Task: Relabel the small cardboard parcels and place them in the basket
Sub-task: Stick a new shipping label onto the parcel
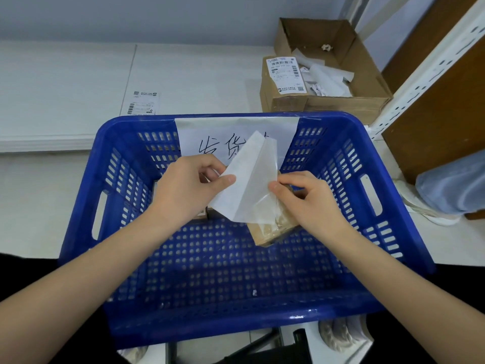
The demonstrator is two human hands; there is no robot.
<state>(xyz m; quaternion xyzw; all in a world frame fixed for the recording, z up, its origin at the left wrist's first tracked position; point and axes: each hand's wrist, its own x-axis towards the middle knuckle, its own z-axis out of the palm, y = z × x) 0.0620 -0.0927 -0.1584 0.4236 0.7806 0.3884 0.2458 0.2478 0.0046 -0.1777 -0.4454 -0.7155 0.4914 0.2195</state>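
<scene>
Your two forearms reach in over the near rim of the blue basket (84, 206). Your left hand (183, 190) pinches the white label sheet (246, 179) between thumb and curled fingers, its grip pressed on the sheet's left edge. Your right hand (309, 198) pinches the sheet's glossy lower right part while holding the small cardboard parcel (273, 229) above the basket floor. More parcels (207, 212) lie in the basket under your left hand, mostly hidden. Beyond it, a labelled parcel (283, 85) sits against an open cardboard box (341, 61) of paper scraps on the tabletop (196, 80).
</scene>
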